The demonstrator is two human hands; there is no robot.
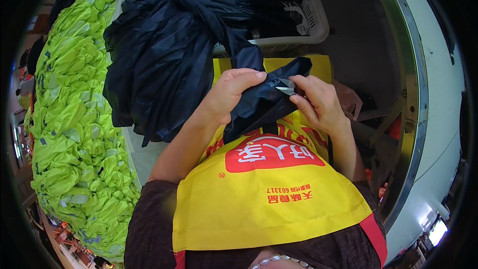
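In front of my chest, my left hand (228, 93) grips a piece of dark navy fabric (257, 100), the thumb pressed on top of it. My right hand (321, 102) is closed on small thread snips (286, 90); their pale metal blades point left, against the fabric. The handle end is hidden by my fingers. One strip of the fabric runs up from my left hand to a large gathered heap of the same navy cloth (159, 55). A raised edge of it stands up beside my right fingertips.
A long pile of crumpled lime-green fabric pieces (82, 134) lines the left side. Beyond my hands stands a white plastic basket (318, 27) with dark cloth in it. On the right, a metal-edged pale tabletop (435, 94) curves past. A yellow apron (234, 219) covers my front.
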